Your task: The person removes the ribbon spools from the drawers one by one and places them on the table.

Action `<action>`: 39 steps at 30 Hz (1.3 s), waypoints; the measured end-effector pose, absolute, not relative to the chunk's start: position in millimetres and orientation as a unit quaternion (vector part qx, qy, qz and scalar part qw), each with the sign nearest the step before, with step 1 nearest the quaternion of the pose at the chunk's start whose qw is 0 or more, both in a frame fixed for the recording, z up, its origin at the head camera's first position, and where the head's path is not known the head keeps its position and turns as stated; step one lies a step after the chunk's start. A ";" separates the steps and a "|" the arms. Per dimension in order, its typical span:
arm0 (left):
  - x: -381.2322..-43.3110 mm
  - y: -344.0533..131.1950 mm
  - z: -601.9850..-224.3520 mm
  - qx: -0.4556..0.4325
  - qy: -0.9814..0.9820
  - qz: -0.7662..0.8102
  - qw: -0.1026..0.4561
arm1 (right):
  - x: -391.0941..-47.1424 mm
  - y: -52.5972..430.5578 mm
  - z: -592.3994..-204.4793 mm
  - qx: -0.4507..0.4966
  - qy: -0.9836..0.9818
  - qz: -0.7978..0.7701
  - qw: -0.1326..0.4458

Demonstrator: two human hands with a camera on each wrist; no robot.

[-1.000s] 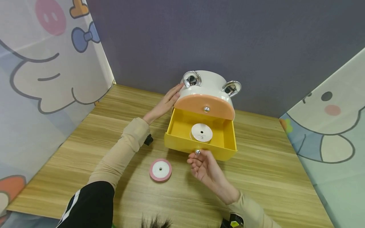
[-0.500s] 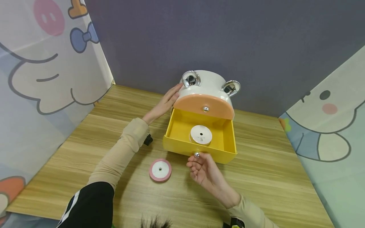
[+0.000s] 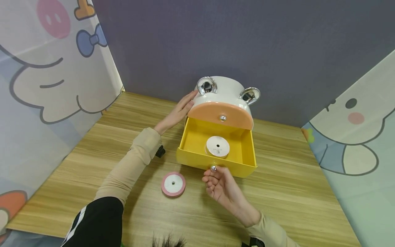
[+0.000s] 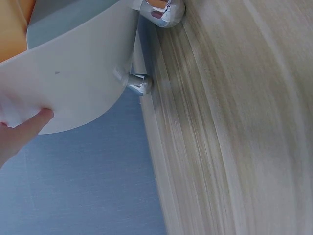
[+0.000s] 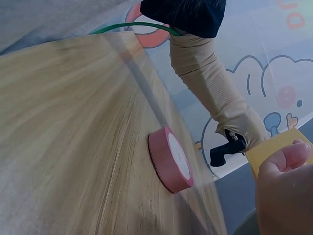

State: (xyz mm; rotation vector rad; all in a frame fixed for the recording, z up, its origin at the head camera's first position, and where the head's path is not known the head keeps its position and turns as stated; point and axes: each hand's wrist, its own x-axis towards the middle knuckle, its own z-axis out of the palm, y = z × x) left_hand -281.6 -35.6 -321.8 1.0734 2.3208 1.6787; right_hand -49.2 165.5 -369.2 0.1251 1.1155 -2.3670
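Yellow is the drawer [image 3: 191, 157] which stands open toward the near side from the white box [image 3: 228, 88], below its orange front [image 3: 206, 113], and inside it lies a white spool [image 3: 212, 144], close to its near edge. With bent fingers, the person's right hand [image 3: 224, 190] pinches the silver knob [image 3: 213, 168] of this drawer, while the left hand [image 3: 176, 112], its fingers stretched, rests against the box's left side. On the wooden table [image 3: 284, 199] I see also a pink roll [image 3: 173, 184], lying flat left of the right hand, apart from the drawer.
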 end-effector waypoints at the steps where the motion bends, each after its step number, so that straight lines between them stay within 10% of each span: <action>1: -281.6 -35.6 -321.8 0.351 0.758 0.548 0.041 | -49.1 165.6 -369.3 0.044 0.412 -0.873 0.258; 19: -281.7 -36.3 -322.5 0.353 0.758 0.546 0.044 | -39.1 192.0 -344.1 -0.149 0.470 -0.799 0.345; 33: -283.3 -36.5 -321.7 0.356 0.754 0.550 0.036 | -64.0 232.9 -227.2 -0.378 0.872 -0.310 0.029; 39: -282.8 -36.7 -324.4 0.355 0.755 0.550 0.036 | -96.6 231.0 -226.5 -0.414 0.898 -0.149 0.010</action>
